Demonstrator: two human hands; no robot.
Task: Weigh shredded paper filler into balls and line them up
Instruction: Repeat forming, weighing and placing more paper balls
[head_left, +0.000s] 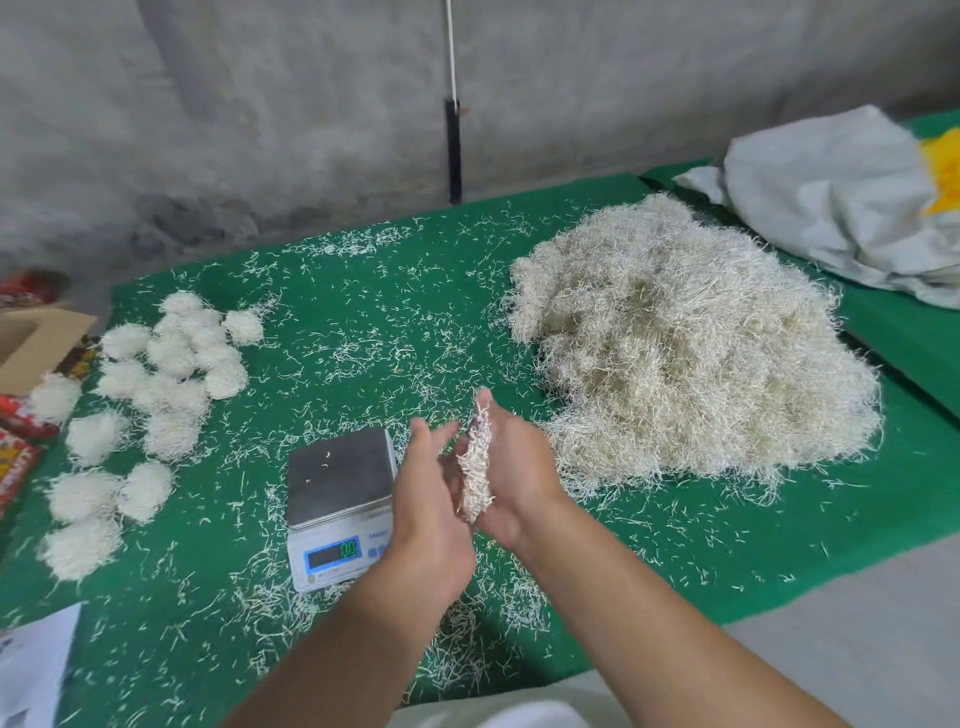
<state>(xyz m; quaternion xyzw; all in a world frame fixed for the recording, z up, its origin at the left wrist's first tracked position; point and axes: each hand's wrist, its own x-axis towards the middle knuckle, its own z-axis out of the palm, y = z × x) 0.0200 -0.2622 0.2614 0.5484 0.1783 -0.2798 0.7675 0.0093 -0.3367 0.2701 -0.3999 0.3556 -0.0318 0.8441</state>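
A flattened wad of white shredded paper (475, 470) is squeezed between my two palms just right of the scale. My left hand (428, 499) presses it from the left with fingers straight. My right hand (511, 470) presses from the right, fingers straight too. The small digital scale (340, 501) stands on the green mat with a bare steel pan bearing a few stray shreds; its display is lit. A big heap of loose shredded paper (691, 353) lies at the right. Several finished white balls (171, 364) sit in rows at the left.
Loose shreds litter the green mat (363, 312). A cardboard box (31, 343) and red packets (15, 441) lie at the left edge. A grey sack (841, 202) with something yellow lies at the back right. White paper (31, 670) sits at the near left corner.
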